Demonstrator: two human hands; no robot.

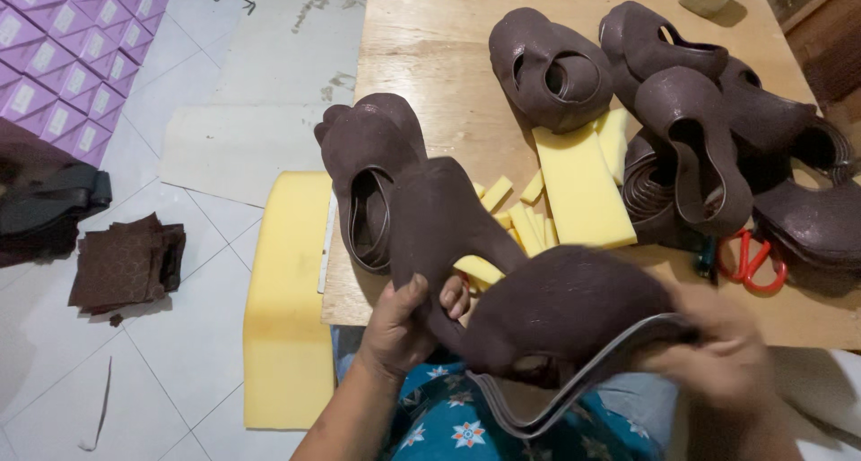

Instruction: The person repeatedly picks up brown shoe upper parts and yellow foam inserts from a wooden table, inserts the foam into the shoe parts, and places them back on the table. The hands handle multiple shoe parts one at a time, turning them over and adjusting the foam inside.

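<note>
L hand (399, 322) fingers clenched on a brown shoe upper (538, 313), R hand (717, 349) blurred but gripping its edge, over the lap at table (421, 57) edge. Approx. six similar uppers (682, 111) piled w/ yellow foam strips (578, 187); red scissors (753, 262) nearby. Seems mid-batch, can't tell which are finished.

Both hands, the left hand (399, 322) and the right hand (717, 353), hold a shoe top (547, 308) at the near edge of the table (430, 48). More shoe tops (708, 129) lie behind it. Foam pieces (578, 187) lie between them. Scissors (749, 259) lie to the right. A foam sheet (287, 300) lies on the floor (179, 335), left of the table.
</note>
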